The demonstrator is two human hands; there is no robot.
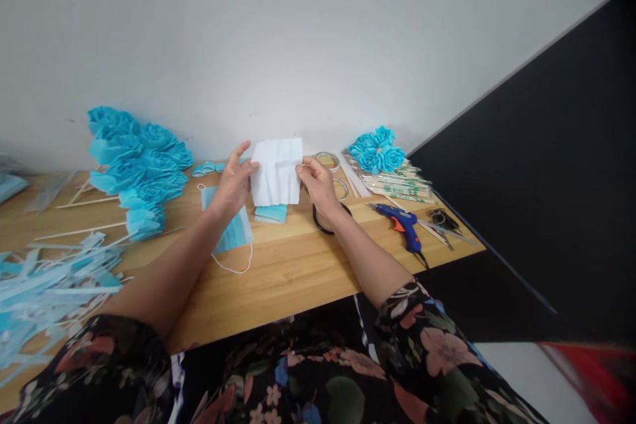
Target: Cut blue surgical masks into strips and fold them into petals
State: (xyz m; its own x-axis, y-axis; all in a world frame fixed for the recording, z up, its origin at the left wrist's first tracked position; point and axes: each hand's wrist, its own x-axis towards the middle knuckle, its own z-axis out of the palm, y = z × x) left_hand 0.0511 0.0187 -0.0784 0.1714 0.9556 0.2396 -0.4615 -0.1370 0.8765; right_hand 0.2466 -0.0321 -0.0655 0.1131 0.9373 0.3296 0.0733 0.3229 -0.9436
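Note:
A creased white sheet, like an opened-out piece of face mask fabric, is held up above the table between both hands. My left hand pinches its left edge between thumb and fingers, with the index finger pointing up. At the right edge, my right hand grips the sheet with thumb and fingertips. Under the sheet lies a small folded blue piece. A blue face mask with white ear loops rests beneath my left wrist. Beside my right wrist is a black tape roll.
Blue fabric flowers on sticks stand at the left, behind a heap of cut strips. At right are a blue glue gun, scissors, wrapped chopsticks and a flower cluster. Clear tape rolls lie near the wall.

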